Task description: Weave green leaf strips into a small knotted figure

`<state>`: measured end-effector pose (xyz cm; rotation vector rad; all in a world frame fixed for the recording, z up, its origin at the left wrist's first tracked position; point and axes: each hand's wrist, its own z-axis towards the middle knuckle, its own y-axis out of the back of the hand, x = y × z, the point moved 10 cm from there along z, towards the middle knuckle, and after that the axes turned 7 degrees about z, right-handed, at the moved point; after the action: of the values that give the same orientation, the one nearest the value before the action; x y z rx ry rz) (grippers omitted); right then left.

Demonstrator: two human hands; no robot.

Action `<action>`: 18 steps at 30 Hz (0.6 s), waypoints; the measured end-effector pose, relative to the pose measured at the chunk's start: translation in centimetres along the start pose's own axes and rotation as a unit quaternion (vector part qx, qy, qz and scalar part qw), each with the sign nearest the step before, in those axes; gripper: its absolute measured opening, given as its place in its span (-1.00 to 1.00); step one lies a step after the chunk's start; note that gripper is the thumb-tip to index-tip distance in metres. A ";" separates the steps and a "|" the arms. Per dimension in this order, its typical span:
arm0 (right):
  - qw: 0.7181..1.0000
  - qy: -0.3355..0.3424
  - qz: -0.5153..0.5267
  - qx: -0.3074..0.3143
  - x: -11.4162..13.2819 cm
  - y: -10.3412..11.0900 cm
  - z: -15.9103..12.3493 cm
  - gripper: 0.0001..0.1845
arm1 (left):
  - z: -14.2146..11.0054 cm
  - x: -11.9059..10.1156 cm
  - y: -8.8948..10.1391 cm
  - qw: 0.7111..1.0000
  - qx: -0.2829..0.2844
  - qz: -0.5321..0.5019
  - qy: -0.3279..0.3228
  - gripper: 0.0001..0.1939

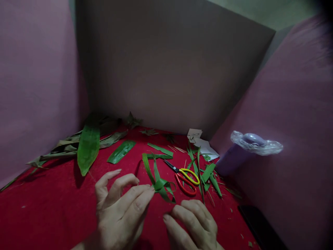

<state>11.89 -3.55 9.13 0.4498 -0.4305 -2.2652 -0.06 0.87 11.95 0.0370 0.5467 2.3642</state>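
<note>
My left hand [125,208] pinches a folded green leaf strip [160,184] between thumb and forefinger, with its other fingers raised and bent. The strip is looped into a small knot-like shape, two long ends pointing up and curled loops to the right. Just below those loops is my right hand [192,222], its fingers curled in and thumb against the forefinger. Whether anything sits between them is hidden. Beyond the leaf shape lie scissors [186,177] with one yellow and one red handle, blades partly apart, pointing up and left.
Red cloth [52,208] covers the surface. Broad leaves [88,149] pile at left, with a cut leaf piece [121,151] beside them. Leaf scraps [210,177] and white paper [208,147] lie right. A purple bottle [234,156] with plastic wrap and a black flat object [260,225] stand near the right wall.
</note>
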 end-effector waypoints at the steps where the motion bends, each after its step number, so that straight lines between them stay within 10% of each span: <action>1: 1.000 -0.016 0.015 -0.008 -0.3 0.1 0.1 -0.89 | 0.0 0.1 0.0 1.000 0.000 -0.001 0.004 -0.74; 11: 0.967 -0.233 0.092 -0.050 -3.5 0.2 -0.9 -0.84 | -1.3 -1.0 -0.1 1.000 0.005 0.011 -0.027 -0.76; 18: 0.951 -0.237 0.197 -0.032 -3.8 -1.2 -0.5 -0.88 | -1.2 -1.5 0.1 0.999 -0.003 0.003 -0.043 -0.75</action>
<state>13.80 -0.07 8.89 -0.2131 -0.6229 -1.9697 0.83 -0.65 11.04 0.1360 0.4987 2.3587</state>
